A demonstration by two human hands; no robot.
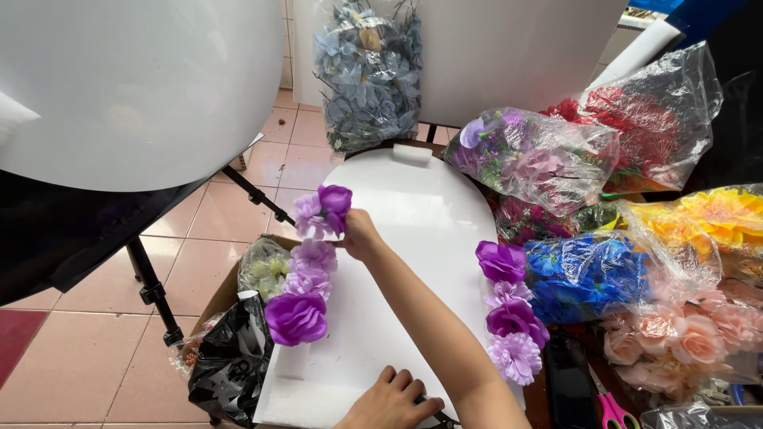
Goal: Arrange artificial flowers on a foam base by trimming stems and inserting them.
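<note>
A white arch-shaped foam board (413, 214) lies in front of me. My right hand (362, 234) reaches across to its left edge, shut on a dark purple fabric flower (335, 202) next to a pale lilac one (308, 216). Below them, more purple and lilac flowers (302, 295) line the left edge. A second column of purple flowers (510, 314) runs down the right edge. With its fingers curled, my left hand (389, 401) rests on the bottom of the board; a small dark thing beside it is unclear.
Clear bags of fabric flowers crowd the right: purple (528, 155), red (652, 119), blue (588, 274), yellow (715, 214), pink (683, 334). A grey-blue bag (366, 71) stands behind. Pink-handled scissors (610, 409) lie bottom right. At left are a black bag (230, 357), a cardboard box (218, 294) and a big white board (135, 87) on a stand.
</note>
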